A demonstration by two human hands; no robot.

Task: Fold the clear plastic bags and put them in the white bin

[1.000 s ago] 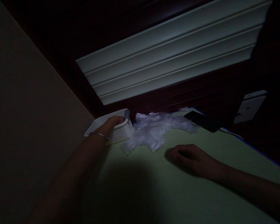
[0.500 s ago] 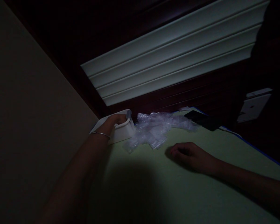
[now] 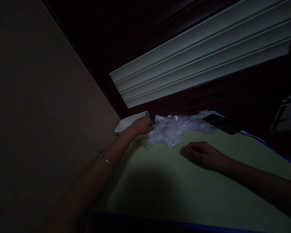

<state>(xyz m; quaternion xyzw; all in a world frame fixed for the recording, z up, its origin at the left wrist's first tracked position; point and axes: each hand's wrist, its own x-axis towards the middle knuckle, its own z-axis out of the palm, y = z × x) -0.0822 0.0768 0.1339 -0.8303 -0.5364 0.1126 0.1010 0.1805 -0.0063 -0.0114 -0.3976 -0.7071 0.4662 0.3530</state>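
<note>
My left hand (image 3: pixel 143 125), a metal bangle (image 3: pixel 106 158) round its wrist, is above the right end of a white container (image 3: pixel 129 122) by the wall. Its fingers are curled closed, and whatever they may hold is hidden. A heap of clear plastic bags (image 3: pixel 171 131) lies just right of that hand. My right hand (image 3: pixel 202 153) rests on the pale green tabletop (image 3: pixel 196 194), nearer to me than the bags. Its fingers are curled with the tips pressed together, and I cannot make out anything between them. The scene is very dim.
A flat black object (image 3: pixel 223 123) lies at the back right beside the bags, with a white strip running from it. A plain wall (image 3: pixel 50 113) closes the left side. A dark door with pale slats (image 3: pixel 196 61) stands behind the table.
My left hand has come out of the white container and is now above its right end, fingers curled. The camera view has shifted left. My right hand stays on the tabletop.
</note>
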